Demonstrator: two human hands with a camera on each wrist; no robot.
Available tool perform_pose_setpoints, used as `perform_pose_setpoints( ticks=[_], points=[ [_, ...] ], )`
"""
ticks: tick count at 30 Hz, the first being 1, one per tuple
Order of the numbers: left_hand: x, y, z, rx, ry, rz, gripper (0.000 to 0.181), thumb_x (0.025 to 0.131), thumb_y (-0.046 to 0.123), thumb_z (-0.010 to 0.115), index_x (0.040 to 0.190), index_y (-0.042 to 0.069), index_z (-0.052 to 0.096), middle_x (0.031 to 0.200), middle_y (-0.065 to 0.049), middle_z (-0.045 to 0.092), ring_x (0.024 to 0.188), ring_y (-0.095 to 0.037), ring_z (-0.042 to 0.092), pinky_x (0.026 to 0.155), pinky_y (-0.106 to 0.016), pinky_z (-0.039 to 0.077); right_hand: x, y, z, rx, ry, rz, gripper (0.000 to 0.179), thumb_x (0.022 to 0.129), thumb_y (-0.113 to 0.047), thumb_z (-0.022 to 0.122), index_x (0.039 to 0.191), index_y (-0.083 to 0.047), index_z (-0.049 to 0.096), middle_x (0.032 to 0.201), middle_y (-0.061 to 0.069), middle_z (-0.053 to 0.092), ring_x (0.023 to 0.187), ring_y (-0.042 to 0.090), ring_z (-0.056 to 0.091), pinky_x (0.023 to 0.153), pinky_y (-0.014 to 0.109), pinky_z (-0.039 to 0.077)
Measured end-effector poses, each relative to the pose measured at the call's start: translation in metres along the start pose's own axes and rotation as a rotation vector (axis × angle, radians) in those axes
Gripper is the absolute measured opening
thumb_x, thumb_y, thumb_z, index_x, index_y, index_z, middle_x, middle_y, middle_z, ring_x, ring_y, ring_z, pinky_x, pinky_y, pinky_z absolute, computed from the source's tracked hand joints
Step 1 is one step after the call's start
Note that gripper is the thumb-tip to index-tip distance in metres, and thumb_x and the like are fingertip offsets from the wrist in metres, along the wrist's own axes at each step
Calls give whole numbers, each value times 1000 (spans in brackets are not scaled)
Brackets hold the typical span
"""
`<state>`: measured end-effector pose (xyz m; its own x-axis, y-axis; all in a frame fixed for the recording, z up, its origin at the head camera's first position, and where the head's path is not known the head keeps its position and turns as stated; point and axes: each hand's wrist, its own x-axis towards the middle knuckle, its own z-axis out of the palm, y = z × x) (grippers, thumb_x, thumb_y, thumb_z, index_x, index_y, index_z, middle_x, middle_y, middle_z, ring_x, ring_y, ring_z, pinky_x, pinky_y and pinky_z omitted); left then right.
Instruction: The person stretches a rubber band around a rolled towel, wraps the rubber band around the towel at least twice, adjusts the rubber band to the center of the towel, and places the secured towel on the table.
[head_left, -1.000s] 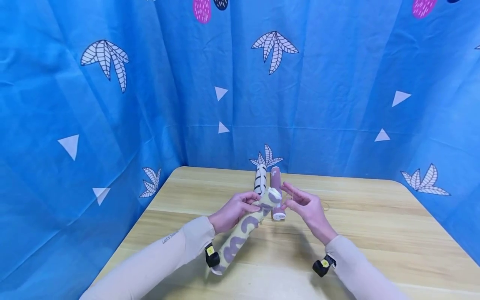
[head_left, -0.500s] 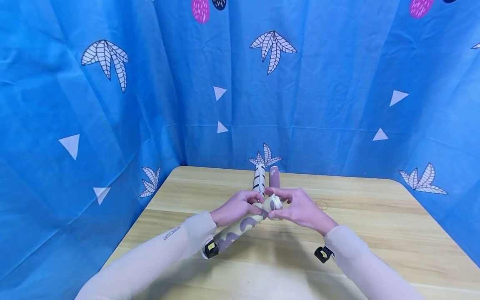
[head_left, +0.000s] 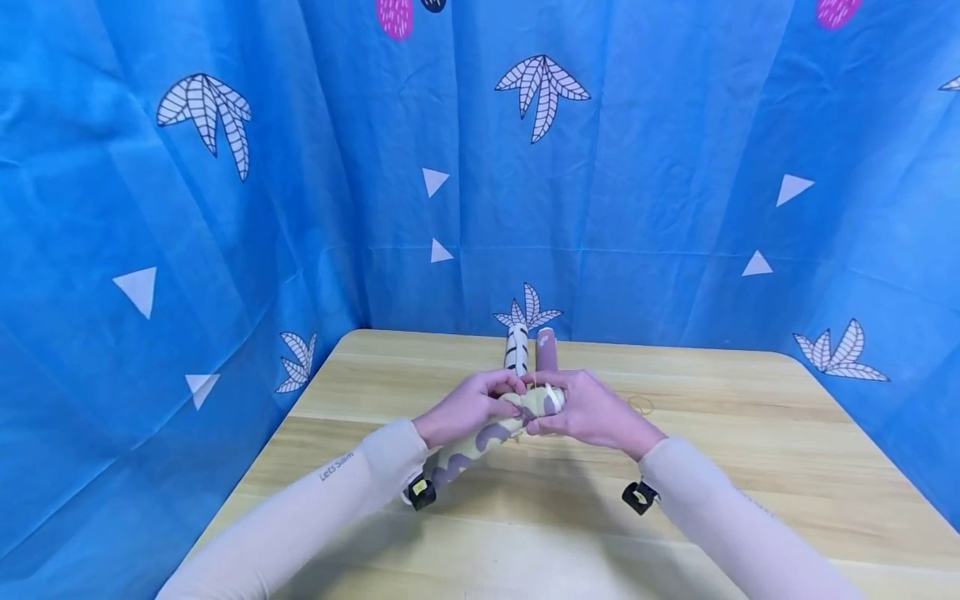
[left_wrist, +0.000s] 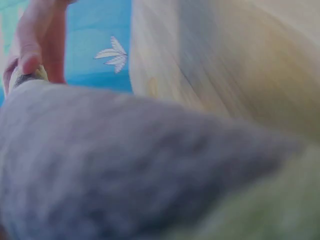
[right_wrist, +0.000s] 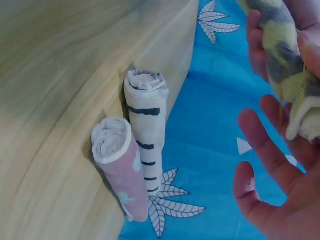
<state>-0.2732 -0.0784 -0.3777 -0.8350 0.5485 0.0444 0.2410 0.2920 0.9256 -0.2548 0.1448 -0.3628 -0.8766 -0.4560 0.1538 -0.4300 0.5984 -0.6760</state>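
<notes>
A rolled towel (head_left: 491,435), pale yellow with purple-grey patches, slants up from the table in the head view. My left hand (head_left: 465,412) grips it near its upper end, thumb on the near side. Around that end, my right hand (head_left: 600,412) holds a thin rubber band (right_wrist: 281,107), which crosses the towel in the right wrist view. There, several right fingers (right_wrist: 272,150) spread below the roll's white-edged end. The towel's patterned side (left_wrist: 125,155) fills much of the left wrist view, blurred, with a hand beyond it.
Behind the hands lie two more rolled towels: a white one with black stripes (right_wrist: 146,127) and a pink one (right_wrist: 120,175). Another loose rubber band (head_left: 641,405) lies right of the hands on the wooden table (head_left: 750,467). A blue curtain (head_left: 660,208) hangs behind.
My right hand has moved left onto the yellow towel's end, bringing the rubber band around it. The towel has tilted lower, and its near end has shifted left.
</notes>
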Motion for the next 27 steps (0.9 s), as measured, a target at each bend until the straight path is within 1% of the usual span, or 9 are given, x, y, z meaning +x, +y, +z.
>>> perform_pose_setpoints(
  ticks=[3,5,10,12,15,17,19,22,27],
  points=[
    [0,0,-1,-77,-1,8,15,95,7,62,108,13,64,118,-4,69,102,-23,64,86,-35,56,1,0,3,58,0,-26,66,76,-29,88,135,-25,60,95,3,70,76,17,65,65,33,57],
    [0,-1,0,-73,-6,19,14,95,7,62,108,13,63,116,-4,69,101,-22,65,84,-34,57,1,-1,6,41,24,-34,62,75,-26,89,130,-25,62,106,3,69,84,16,65,71,33,57],
    [-2,-3,3,-4,-16,52,20,95,7,62,114,9,54,105,-5,72,93,-22,67,82,-36,56,2,-2,13,-102,60,-1,49,74,-26,90,116,-23,64,79,-3,65,65,12,58,57,30,49],
    [-3,-3,3,-12,-11,51,25,96,6,61,117,7,47,103,-5,73,93,-22,68,84,-37,56,3,-2,16,-50,48,7,44,76,-22,88,112,-18,64,72,-1,62,61,13,57,53,30,49],
    [-3,-2,3,-14,-1,51,27,98,7,60,117,8,41,108,-6,73,96,-21,70,86,-39,57,5,4,19,162,18,14,37,79,-6,80,111,-11,63,84,6,66,68,16,60,58,30,54],
    [-2,-1,4,37,-3,57,24,100,11,60,114,13,41,114,-4,72,97,-19,69,86,-38,57,5,8,20,309,-7,35,40,77,3,73,114,-6,62,94,11,66,74,19,62,63,31,56],
    [-1,0,5,116,-12,69,22,101,13,60,112,17,42,117,-2,71,93,-17,69,81,-36,58,5,11,19,385,-29,65,43,76,5,72,117,-5,61,99,15,66,77,20,63,66,33,57],
    [-1,0,8,246,-47,80,22,102,16,58,116,21,42,114,0,69,77,-15,66,67,-31,56,4,8,18,284,-30,98,40,77,-2,80,112,-5,63,97,11,67,74,18,62,64,32,55],
    [0,-4,10,378,-76,109,26,103,12,54,122,22,39,115,-2,63,61,-12,54,51,-25,46,6,-12,19,-158,58,73,39,72,-14,89,104,-9,67,86,1,65,69,16,56,60,31,49]
  ],
)
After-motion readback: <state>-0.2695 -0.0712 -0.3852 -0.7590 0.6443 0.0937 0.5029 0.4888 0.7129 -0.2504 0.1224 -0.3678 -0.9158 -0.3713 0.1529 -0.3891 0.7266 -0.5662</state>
